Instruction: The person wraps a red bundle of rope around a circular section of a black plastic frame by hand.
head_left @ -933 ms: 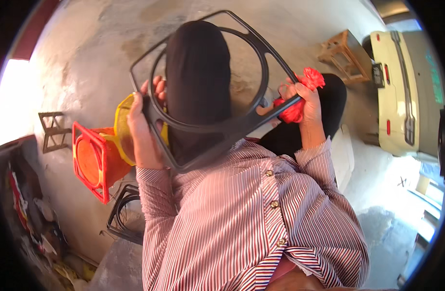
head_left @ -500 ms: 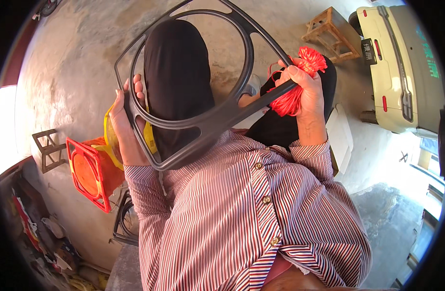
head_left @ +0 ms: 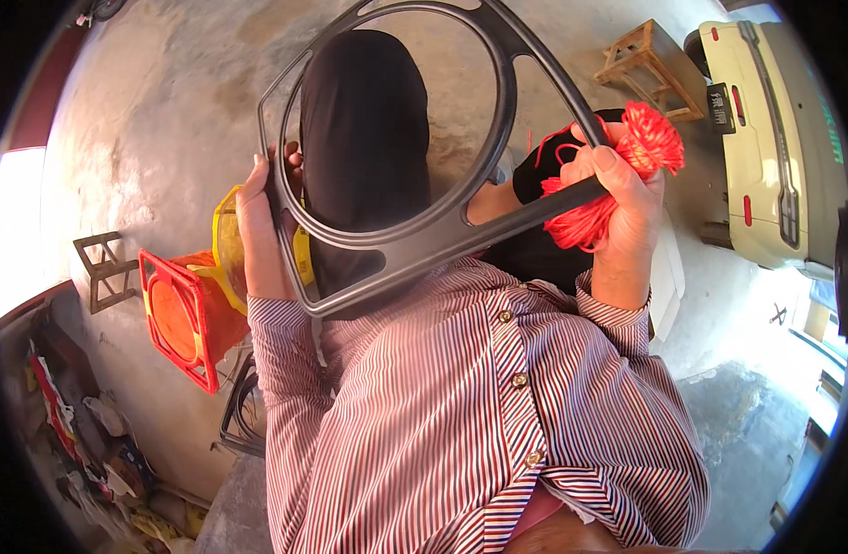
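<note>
A black plastic frame (head_left: 424,242) with a large round opening is held tilted over my lap, between both hands. My left hand (head_left: 258,217) is closed on its left side, the thumb on the near face and the fingers partly hidden behind the rim. My right hand (head_left: 629,205) is wrapped round the frame's right corner. That same hand also grips a bundle of red plastic cord (head_left: 652,140), which bulges out above and below the fist. A loose red strand curls out to the left of this fist. Through the round opening shows my black-clad knee (head_left: 364,129).
At left, a yellow frame (head_left: 226,235) rests by orange-red frames (head_left: 179,319), with more black frames (head_left: 244,411) below. A small stool (head_left: 105,268) stands farther left, a wooden stool (head_left: 664,88) at upper right. A cream vehicle (head_left: 765,148) is at right; cluttered items (head_left: 96,434) lie lower left.
Both hands, the black frame and the red cord have shifted a little to the right. The whole view has also shifted slightly. Both grips look the same.
</note>
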A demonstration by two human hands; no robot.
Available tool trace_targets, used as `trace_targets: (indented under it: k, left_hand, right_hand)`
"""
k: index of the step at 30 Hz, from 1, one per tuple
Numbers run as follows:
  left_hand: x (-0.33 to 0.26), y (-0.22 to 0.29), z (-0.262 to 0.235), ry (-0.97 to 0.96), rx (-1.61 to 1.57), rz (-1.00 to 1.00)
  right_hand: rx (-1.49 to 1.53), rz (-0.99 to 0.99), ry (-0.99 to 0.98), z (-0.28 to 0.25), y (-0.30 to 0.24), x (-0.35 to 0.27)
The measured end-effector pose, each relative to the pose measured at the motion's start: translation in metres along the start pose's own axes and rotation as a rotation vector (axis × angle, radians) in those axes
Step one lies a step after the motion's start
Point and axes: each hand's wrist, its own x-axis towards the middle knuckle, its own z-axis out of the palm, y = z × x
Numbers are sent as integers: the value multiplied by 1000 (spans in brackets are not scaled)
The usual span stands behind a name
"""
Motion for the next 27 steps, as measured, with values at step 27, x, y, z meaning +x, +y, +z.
trace_targets:
  k: [27]
  left_hand:
    - [-105, -67, 138, -734, 1630, 436]
  right_hand:
    - [-167, -62, -233, -44, 25, -15]
